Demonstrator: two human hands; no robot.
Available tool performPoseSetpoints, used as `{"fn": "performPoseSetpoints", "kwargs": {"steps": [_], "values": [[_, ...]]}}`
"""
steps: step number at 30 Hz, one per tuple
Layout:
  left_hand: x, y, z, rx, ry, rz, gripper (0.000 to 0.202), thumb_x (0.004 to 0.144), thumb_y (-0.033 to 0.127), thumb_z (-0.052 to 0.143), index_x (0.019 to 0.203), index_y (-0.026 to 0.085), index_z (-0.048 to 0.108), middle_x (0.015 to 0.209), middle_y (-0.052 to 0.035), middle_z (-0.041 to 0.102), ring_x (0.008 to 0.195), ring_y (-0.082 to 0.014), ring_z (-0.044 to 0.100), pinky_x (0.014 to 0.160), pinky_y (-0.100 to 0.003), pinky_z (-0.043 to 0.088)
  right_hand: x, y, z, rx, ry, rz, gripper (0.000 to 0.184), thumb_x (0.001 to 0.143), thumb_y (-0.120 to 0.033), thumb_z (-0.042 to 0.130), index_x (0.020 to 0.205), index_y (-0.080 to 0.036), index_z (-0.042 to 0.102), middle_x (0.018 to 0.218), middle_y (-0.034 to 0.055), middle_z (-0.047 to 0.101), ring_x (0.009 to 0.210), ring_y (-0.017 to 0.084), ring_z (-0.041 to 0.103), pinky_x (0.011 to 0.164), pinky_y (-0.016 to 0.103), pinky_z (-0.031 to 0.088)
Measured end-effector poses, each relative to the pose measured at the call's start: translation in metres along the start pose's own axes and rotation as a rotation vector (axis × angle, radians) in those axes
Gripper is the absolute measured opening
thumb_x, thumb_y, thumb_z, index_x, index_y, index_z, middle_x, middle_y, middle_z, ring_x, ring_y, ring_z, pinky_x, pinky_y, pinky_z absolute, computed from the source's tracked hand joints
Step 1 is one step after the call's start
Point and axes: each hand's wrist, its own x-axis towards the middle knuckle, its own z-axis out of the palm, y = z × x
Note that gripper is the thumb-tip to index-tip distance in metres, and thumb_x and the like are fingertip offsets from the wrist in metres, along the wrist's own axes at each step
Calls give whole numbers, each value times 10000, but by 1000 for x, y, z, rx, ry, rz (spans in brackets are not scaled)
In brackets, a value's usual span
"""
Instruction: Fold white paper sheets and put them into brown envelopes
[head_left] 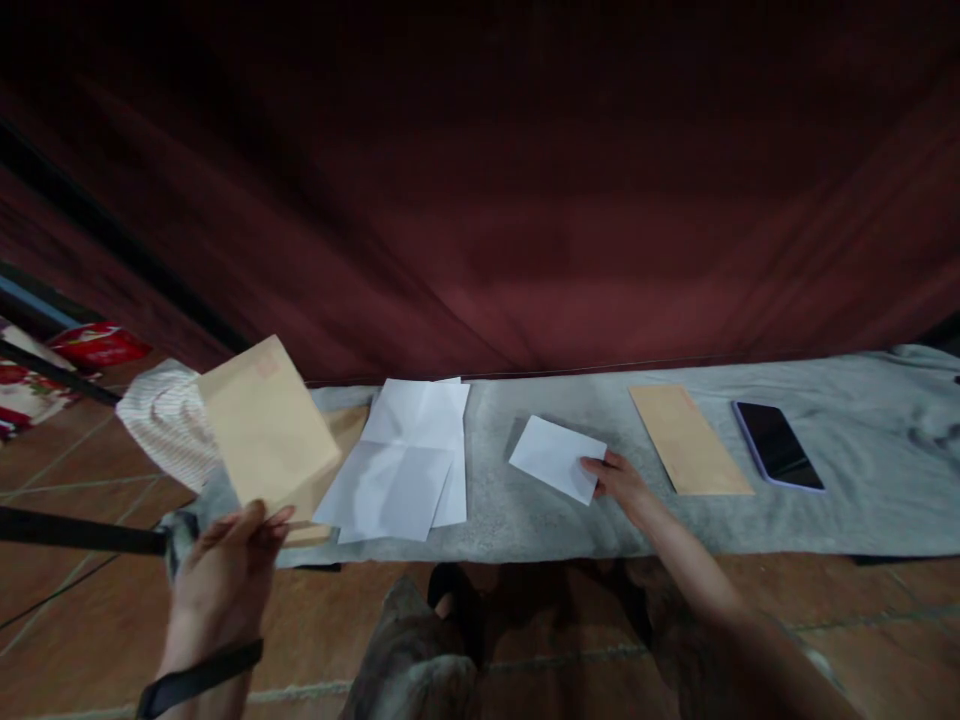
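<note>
Head view: flanking the sheets point(401, 465), left hand point(225, 570) pinches an envelope point(266, 425), right hand point(618, 476) holds white paper point(550, 455); seemingly mid-handling, next needing steady grips.

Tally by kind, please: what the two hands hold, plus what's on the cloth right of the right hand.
Envelopes: 2 (one in left hand, one on cloth)
White paper: 1 (in right hand)
Phone: 1 (on cloth)
Total: 4
</note>
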Motion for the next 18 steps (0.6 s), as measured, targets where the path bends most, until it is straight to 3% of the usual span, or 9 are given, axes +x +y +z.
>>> {"fn": "performPoseSetpoints", "kwargs": {"steps": [4, 7, 9, 11, 14, 18], "values": [[-93, -33, 79, -264, -419, -338, 300, 588, 87, 753, 773, 201, 545, 746, 26, 708, 760, -187, 737, 641, -253, 582, 7, 1, -3, 68, 124, -54, 221, 674, -346, 727, 812, -180, 679, 688, 55, 705, 577, 200, 627, 469, 289, 504], [-166, -66, 133, -314, -597, -376, 357, 601, 159, 798, 839, 210, 536, 743, 45, 684, 740, -172, 731, 749, -325, 607, 12, -5, -12, 90, 304, -127, 248, 658, -372, 702, 807, -177, 666, 692, 57, 700, 585, 214, 626, 459, 307, 503], [-199, -90, 157, -306, -644, -388, 357, 616, 181, 801, 844, 204, 528, 771, 35, 686, 723, -157, 718, 737, -314, 601, 13, -11, -21, 88, 410, -186, 291, 651, -400, 690, 835, -176, 665, 708, 55, 703, 613, 223, 635, 467, 310, 506], [-216, -111, 170, -304, -635, -420, 376, 633, 194, 800, 877, 206, 513, 839, 6, 709, 737, -157, 714, 746, -331, 603, 13, -17, -30, 80, 482, -222, 325, 641, -427, 684, 841, -172, 663, 692, 48, 695, 600, 217, 625, 462, 302, 495], [-222, -131, 177, -304, -594, -433, 430, 642, 221, 816, 910, 221, 480, 832, 12, 704, 748, -157, 716, 771, -346, 602, 8, -25, -41, 92, 523, -255, 362, 636, -453, 684, 856, -167, 658, 696, 41, 690, 589, 199, 610, 468, 287, 484], [-218, -137, 172, -165, -775, -459, 537, 628, 334, 849, 984, 209, 467, 769, -2, 689, 655, -196, 717, 649, -340, 590, 2, -33, -46, 72, 468, -252, 358, 650, -461, 682, 863, -176, 648, 699, 41, 687, 599, 193, 605, 482, 275, 474]]}}
